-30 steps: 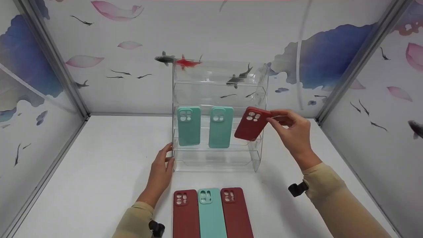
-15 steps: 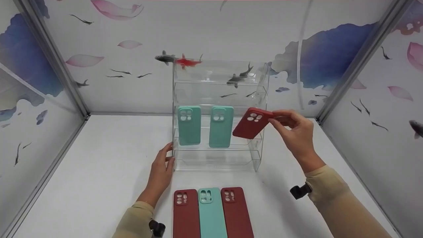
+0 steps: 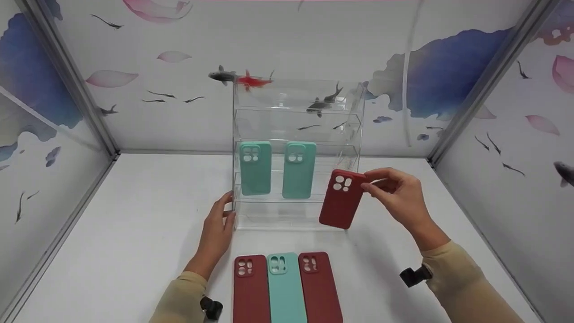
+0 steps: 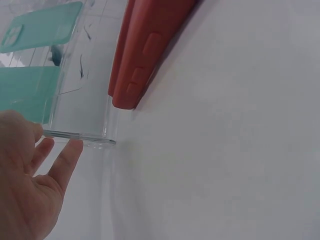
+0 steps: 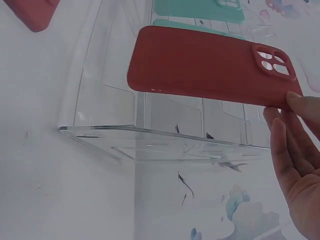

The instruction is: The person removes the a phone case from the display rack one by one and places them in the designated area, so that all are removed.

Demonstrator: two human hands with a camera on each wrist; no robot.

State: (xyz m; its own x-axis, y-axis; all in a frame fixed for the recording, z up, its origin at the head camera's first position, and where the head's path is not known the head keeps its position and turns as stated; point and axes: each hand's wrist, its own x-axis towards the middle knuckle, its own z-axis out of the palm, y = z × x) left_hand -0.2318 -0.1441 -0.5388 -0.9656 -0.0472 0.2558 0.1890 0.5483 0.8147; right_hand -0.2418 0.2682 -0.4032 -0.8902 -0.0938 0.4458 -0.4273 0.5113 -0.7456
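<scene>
My right hand (image 3: 401,197) pinches a dark red phone case (image 3: 341,199) by its upper right corner, between thumb and fingers. The case hangs tilted in front of the right end of a clear acrylic display rack (image 3: 287,220); in the right wrist view the red phone case (image 5: 200,65) is held off the rack. Two mint green phone cases (image 3: 256,168) stand side by side on a middle tier. My left hand (image 3: 217,229) touches the rack's left side panel; in the left wrist view, fairly straight fingers (image 4: 67,162) rest against that panel.
Nearer me on the white table (image 3: 148,215) lie a red phone case (image 3: 251,291), a mint green one (image 3: 287,291) and another red one (image 3: 320,291) in a row. Printed walls (image 3: 287,36) close in the back and sides.
My right hand has brought the red phone case down and forward, away from the middle tier, and it now hangs more upright. My left hand stays on the rack's side.
</scene>
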